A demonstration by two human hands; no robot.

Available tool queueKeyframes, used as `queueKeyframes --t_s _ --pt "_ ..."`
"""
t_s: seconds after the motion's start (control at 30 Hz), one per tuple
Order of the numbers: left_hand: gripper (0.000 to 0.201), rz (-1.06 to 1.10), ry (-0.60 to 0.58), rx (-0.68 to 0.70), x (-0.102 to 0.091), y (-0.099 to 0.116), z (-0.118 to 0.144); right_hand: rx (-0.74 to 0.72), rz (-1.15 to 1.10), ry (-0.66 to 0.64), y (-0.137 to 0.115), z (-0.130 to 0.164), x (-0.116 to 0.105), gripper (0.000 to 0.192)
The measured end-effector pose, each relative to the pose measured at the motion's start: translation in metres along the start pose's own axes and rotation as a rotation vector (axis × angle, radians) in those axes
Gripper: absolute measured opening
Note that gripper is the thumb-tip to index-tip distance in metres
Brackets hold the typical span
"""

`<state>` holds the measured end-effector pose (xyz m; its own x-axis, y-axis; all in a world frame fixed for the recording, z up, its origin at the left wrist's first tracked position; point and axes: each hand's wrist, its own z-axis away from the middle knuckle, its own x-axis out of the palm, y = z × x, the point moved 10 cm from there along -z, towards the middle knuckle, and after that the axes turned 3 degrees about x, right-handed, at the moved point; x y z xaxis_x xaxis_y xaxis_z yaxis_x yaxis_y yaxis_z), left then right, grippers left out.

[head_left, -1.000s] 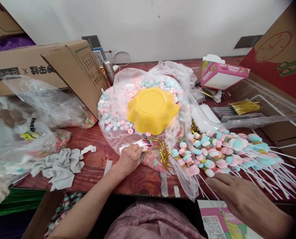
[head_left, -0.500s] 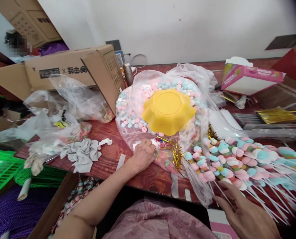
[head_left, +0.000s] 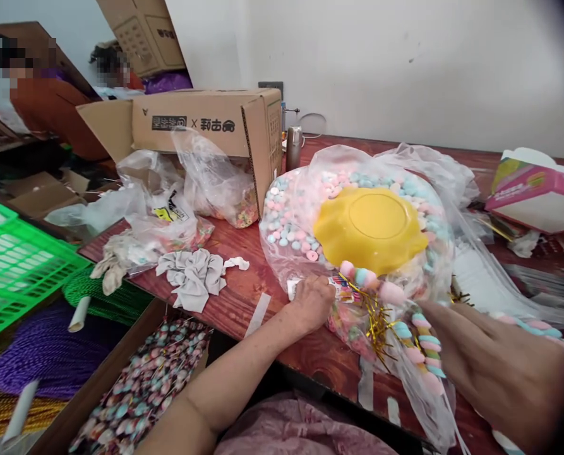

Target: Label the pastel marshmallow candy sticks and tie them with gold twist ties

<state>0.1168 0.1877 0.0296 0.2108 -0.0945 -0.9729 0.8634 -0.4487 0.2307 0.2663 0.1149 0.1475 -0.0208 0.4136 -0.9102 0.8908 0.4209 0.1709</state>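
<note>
My left hand [head_left: 312, 303] is closed on a small white packet with coloured print [head_left: 345, 291] at the table's front part. Gold twist ties [head_left: 379, 325] stick out beside it. My right hand [head_left: 494, 360], smeared by motion, is closed at the fingertips on a marshmallow skewer [head_left: 391, 293], whose pink and blue end points at the packet. More marshmallow skewers [head_left: 428, 341] lie under and beside this hand, partly hidden by it. Behind both hands, a yellow scalloped bowl [head_left: 381, 218] rests upside down on a clear bag of loose marshmallows [head_left: 282, 221].
A cardboard box [head_left: 191, 120] and plastic bags of candy [head_left: 239, 202] stand at the left, near a crumpled grey cloth [head_left: 191, 278]. Below the table's left edge are a green basket [head_left: 21, 272] and a box of wrapped sweets [head_left: 144, 373]. Two people are at the far left.
The view has turned left. My right hand has left the skewer pile and moved toward my left hand with a marshmallow skewer. My left hand still grips the packet.
</note>
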Motion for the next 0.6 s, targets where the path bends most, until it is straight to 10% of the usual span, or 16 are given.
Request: queueKeyframes --t_s 0.2,0.6 --pt "0.02 0.044 0.015 0.006 0.003 0.003 0.005 -0.207 0.209 -0.17 -0.053 -0.098 0.045 0.014" --pt "0.022 0.092 0.001 0.081 0.0 0.008 0.006 -0.308 0.267 -0.264 -0.079 -0.118 0.073 0.012"
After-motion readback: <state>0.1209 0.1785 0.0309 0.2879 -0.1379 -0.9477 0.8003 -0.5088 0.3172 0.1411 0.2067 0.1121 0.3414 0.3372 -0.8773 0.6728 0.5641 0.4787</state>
